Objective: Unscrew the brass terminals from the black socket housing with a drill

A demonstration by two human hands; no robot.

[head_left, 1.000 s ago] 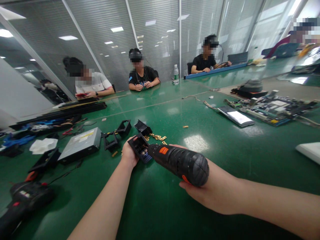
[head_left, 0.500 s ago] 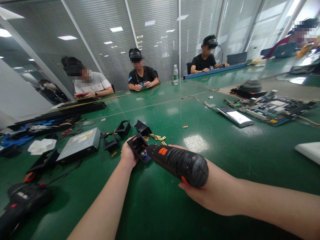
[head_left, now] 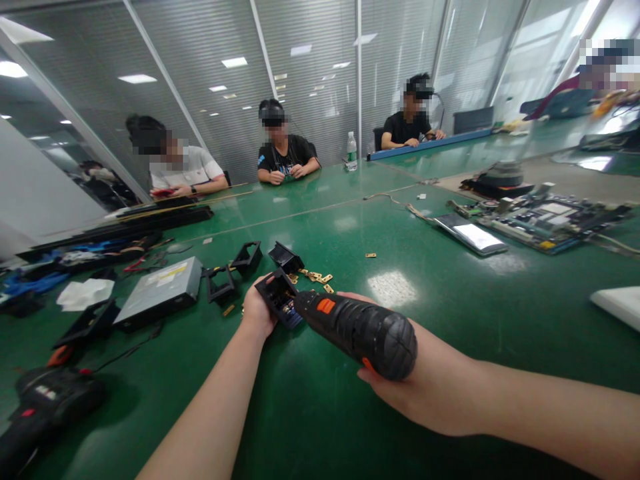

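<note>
My left hand [head_left: 257, 308] grips a black plastic housing [head_left: 273, 290] by its left side, its open face tilted up toward me. Brass-coloured and bluish parts show inside it. In my right hand [head_left: 420, 387] is a black cordless screwdriver [head_left: 357, 328] with orange buttons, my fingers wrapped around its body. Its nose points into the housing; the bit and whatever it touches are hidden. Just beyond lie several small brass plates [head_left: 315, 276] and a black housing [head_left: 286, 256]. Two black frames [head_left: 220, 285] stand to the left of my left hand.
A silver disc drive [head_left: 160, 290] lies to the left, with a black power drill [head_left: 55, 393] nearer me. A phone-like device [head_left: 470, 233] and a circuit board [head_left: 550, 217] are at the right. A water bottle [head_left: 351, 152] stands across the green table, where several people sit.
Both hands, the housing and the screwdriver keep almost the same place. The whole view has shifted very slightly.
</note>
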